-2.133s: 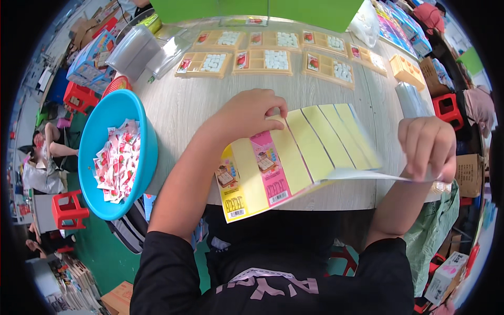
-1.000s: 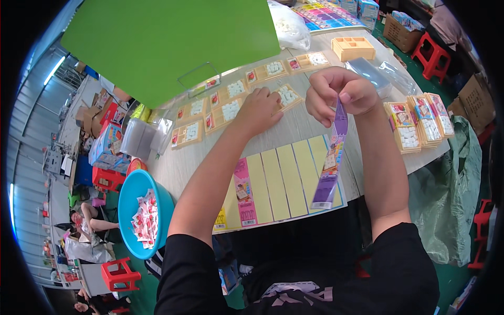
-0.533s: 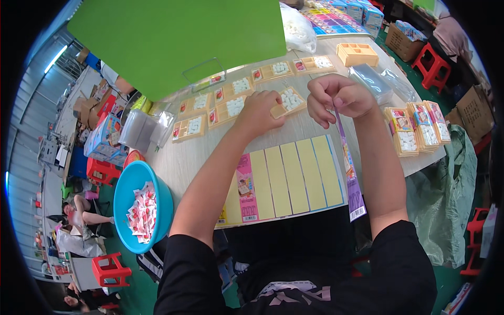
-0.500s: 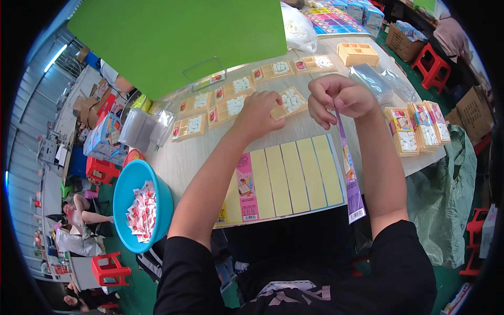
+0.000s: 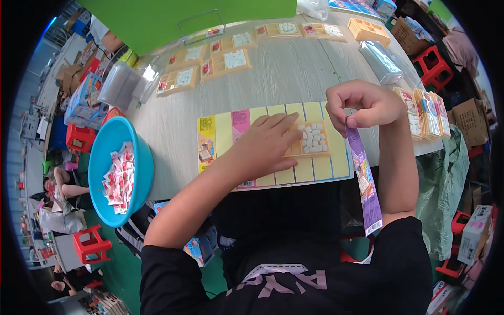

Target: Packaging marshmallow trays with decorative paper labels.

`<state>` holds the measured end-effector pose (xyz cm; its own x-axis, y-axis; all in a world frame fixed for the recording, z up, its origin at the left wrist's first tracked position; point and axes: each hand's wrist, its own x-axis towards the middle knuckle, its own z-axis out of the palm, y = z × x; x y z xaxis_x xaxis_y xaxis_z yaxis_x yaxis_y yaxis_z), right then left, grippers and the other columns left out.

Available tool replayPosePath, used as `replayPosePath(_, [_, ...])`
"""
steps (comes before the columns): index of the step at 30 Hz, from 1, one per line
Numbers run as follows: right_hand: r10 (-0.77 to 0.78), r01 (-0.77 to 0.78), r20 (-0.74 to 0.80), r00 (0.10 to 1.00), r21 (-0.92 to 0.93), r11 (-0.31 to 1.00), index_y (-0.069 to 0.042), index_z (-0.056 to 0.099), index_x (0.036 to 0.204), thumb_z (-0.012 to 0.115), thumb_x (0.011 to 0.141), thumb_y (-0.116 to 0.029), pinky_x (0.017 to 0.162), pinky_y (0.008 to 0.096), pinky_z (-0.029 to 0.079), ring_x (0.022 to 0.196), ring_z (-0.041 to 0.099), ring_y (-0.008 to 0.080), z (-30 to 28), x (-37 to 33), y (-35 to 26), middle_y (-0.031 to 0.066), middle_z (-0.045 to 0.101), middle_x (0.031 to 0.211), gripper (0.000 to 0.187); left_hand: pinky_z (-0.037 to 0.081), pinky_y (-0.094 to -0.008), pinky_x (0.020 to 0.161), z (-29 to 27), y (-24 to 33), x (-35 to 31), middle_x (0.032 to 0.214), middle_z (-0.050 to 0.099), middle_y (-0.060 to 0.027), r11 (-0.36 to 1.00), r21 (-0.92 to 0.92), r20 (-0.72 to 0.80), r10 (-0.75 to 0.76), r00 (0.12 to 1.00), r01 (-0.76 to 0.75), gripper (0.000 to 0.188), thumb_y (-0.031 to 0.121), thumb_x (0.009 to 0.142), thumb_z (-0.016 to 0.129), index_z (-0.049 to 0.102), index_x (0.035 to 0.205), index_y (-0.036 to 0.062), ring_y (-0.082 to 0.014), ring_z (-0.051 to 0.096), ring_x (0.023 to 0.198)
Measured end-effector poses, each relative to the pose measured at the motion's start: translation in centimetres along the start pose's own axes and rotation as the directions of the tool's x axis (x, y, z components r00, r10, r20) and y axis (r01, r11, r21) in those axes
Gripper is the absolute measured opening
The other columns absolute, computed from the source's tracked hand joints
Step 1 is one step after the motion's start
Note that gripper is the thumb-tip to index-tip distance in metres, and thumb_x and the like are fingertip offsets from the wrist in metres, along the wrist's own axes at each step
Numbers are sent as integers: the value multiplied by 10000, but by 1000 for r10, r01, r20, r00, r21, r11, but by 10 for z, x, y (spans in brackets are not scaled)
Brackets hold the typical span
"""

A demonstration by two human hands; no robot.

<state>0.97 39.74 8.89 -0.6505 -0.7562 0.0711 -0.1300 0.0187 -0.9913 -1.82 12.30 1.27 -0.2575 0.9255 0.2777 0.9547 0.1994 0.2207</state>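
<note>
My left hand [image 5: 268,142] grips the left end of a small pale tray [image 5: 321,153] holding white pillow-shaped pieces [image 5: 314,138]. The tray is over a yellow backing sheet [image 5: 273,178], and my fingers hide its left part. The sheet carries a yellow label [image 5: 207,137] and a pink label [image 5: 241,122] at its left; the pink one is partly behind my hand. Beyond the sheet's right edge, my right hand [image 5: 367,107] pinches the top of a long purple label strip [image 5: 365,181], which hangs down in front of my forearm.
Several filled trays [image 5: 226,61] stand along the table's far side below a green panel [image 5: 157,21]. A blue basin [image 5: 144,173] of small red-and-white packets is at left. Clear plastic sleeves [image 5: 380,60], stacked empty trays [image 5: 367,32] and wrapped trays [image 5: 428,113] line the right.
My left hand has brought the tray nearer, from the bare tabletop to over the backing sheet. My right hand still pinches the purple strip. The view has shifted.
</note>
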Motion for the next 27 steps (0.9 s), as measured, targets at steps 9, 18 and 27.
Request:
replayPosePath(9, [147, -153, -68, 987, -90, 984, -43, 503, 860, 667, 910, -250, 638, 255, 478, 712, 561, 103, 4, 18, 0, 30, 569, 788, 269, 423, -426, 1000, -19, 21, -17, 1304, 566, -192, 991, -45, -157, -129, 979, 123, 475, 375, 891, 667, 563, 1204, 32, -335, 543, 1203])
replayPosePath(18, [128, -143, -86, 988, -207, 968, -44, 506, 901, 594, 893, -69, 700, 241, 431, 758, 478, 67, 8, 71, 21, -28, 497, 813, 92, 493, -317, 812, 14, 97, -43, 1043, 638, -177, 195, -976, -57, -657, 752, 96, 886, 379, 983, 608, 20, 1505, -30, -193, 630, 847])
replayPosePath(27, [183, -251, -224, 957, -328, 911, -34, 517, 911, 599, 890, -68, 731, 267, 446, 790, 497, 87, -1, 65, 56, -8, 534, 820, 91, 487, -219, 611, 22, 119, -38, 786, 635, -68, 26, -946, 188, -769, 611, 323, 676, 36, 936, 655, 249, 1476, 16, -102, 624, 668])
